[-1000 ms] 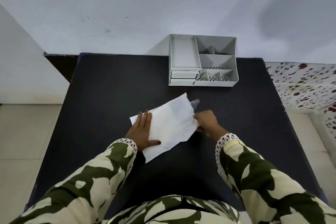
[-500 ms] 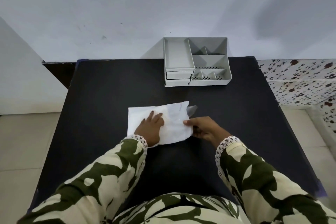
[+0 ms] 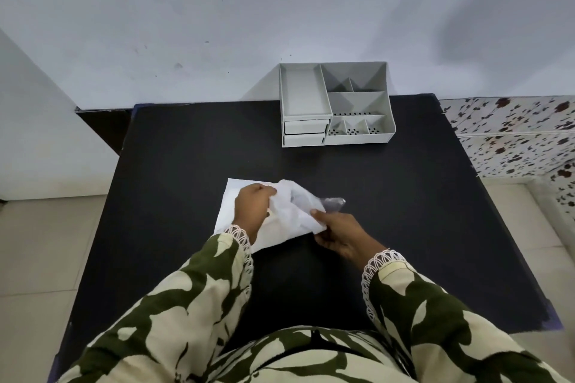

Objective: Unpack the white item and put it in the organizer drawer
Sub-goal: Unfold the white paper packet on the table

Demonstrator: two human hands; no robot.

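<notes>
A flat white packet [image 3: 231, 205] lies on the black table [image 3: 174, 165] in front of me, with a clear plastic flap [image 3: 334, 202] sticking out at its right end. My left hand [image 3: 252, 208] grips the crumpled middle of the packet. My right hand [image 3: 337, 232] pinches its right edge near the plastic flap. The white item inside cannot be told apart from its wrapping. The grey organizer [image 3: 385, 137] stands at the table's far edge against the wall, and its two small drawers [image 3: 306, 133] at the front left are closed.
The organizer has a long tray on the left and several open compartments on the right. A white wall rises behind the table. A speckled surface [image 3: 510, 134] adjoins the table on the right, and a tiled floor [image 3: 37, 258] lies to the left.
The packet went from tilted to lying flat. My left hand shifted from pressing flat on it to gripping and crumpling its middle. My right hand stays at the right edge.
</notes>
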